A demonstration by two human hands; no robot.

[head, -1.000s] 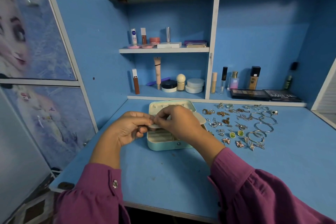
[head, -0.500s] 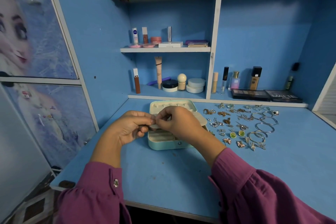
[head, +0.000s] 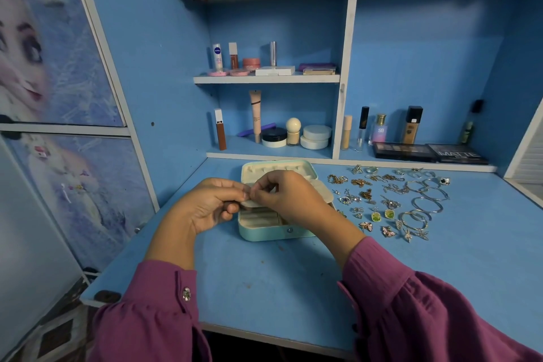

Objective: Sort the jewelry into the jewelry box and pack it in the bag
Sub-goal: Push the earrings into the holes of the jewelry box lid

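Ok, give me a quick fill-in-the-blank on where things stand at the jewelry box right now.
1. The mint jewelry box stands on the blue desk with its lid ____.
2. The loose jewelry, including the silver bangles, lies to the ____ of the box.
3. The left hand and right hand meet ____ the box.
4. The two green-stone earrings lie ____ the box.

Missing words: open; right; above; outside

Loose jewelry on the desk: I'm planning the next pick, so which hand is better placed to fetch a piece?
Probably the right hand. The loose jewelry lies to the right of the jewelry box, on that hand's side. The left hand sits at the box's left edge and would have to cross over the box.
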